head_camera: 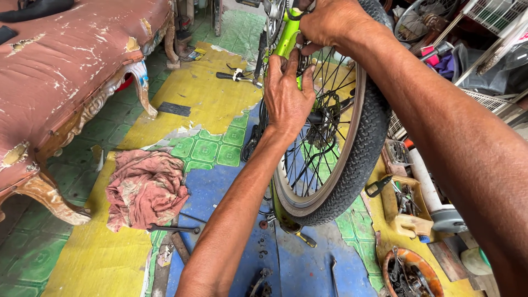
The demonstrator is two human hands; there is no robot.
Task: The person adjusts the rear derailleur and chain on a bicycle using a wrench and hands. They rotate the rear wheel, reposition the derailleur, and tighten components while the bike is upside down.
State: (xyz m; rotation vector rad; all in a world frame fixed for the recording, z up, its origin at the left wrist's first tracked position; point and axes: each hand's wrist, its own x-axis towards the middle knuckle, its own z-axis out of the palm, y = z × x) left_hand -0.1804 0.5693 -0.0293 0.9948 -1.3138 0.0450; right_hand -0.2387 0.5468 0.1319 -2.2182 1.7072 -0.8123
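I look down at my two bare hands on an upturned bicycle's wheel, which stands upright in the middle of the view with its knobby black tyre curving down toward the floor. My left hand lies flat against the lime-green frame and the spokes — fingers pointing up, pressed there rather than wrapped round anything. My right hand sits just above it, farther from me, fingers curled shut at the same spot; what they pinch is hidden. The frame's long axis runs up and away from both hands. Left of the wheel, a crumpled pink rag lies on yellow and blue floor mats; a small flat printed packet lies beyond, by the worn red sofa.
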